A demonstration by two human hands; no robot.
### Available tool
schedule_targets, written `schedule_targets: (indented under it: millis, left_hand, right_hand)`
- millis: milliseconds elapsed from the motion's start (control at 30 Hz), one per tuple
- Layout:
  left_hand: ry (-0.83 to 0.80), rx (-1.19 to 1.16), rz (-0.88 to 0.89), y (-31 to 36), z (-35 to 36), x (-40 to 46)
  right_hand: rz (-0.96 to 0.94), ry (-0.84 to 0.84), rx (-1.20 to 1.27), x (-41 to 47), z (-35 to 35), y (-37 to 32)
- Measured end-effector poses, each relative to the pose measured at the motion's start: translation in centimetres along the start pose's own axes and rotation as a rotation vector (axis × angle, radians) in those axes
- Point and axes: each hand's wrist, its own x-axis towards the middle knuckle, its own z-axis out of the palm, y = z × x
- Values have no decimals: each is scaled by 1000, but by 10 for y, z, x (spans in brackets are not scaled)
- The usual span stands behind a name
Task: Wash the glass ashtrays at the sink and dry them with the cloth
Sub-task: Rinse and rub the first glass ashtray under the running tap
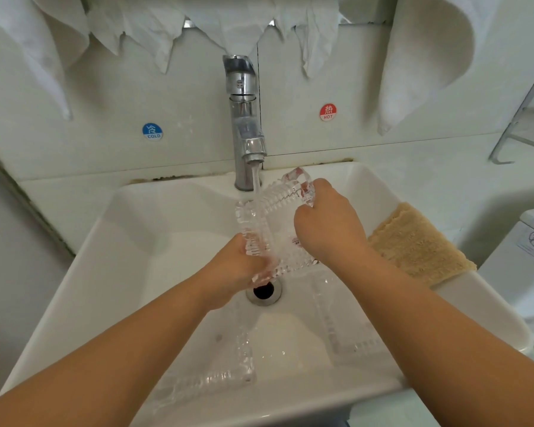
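Water runs from the tap [245, 124] in a thin stream onto the ashtray [272, 223] that both hands hold tilted above the drain [264, 292]. The tilt looks deliberate: it lets the stream strike the ribbed glass and run off into the sink [130, 241] rather than pool inside.

The left hand [241, 269] holds the near lower edge, fingers curled under the glass, so its grip is closed on the ashtray. The right hand [324, 223] grips the far upper edge, fingers wrapped over the rim, and steadies it from the other side. Two opposed holds suit wet, heavy glass, which I judge would slip easily from one hand.

Two more ashtrays lie flat in the basin: one near the front left [210, 368], one to the right [349, 328], each partly hidden by a forearm. They seem to be waiting there for their turn under the tap, or to be already rinsed; I cannot tell which.

A tan cloth [420, 245] lies over the right rim of the sink, close to the right hand, presumably ready for drying.

Count: three ashtrays, one tan cloth, one tap, one drain. Several white cloths [142, 29] hang above on the wall, beside two round stickers, blue for cold [152, 131] and red for hot [327, 112].
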Motion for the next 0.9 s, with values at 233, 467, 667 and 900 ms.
schedule_targets:
  millis: [233, 467, 667, 900]
  left_hand:
    - [328, 148, 31, -6, 3, 9]
    - [194, 90, 25, 2, 6, 0]
    - [58, -130, -28, 7, 11, -6]
    - [264, -90, -41, 7, 8, 1]
  right_hand:
    - [-4, -24, 10, -3, 2, -3]
    - [-3, -6, 16, -2, 2, -1]
    - [35, 16, 83, 2, 1, 3]
    - [44, 1, 116, 5, 2, 3]
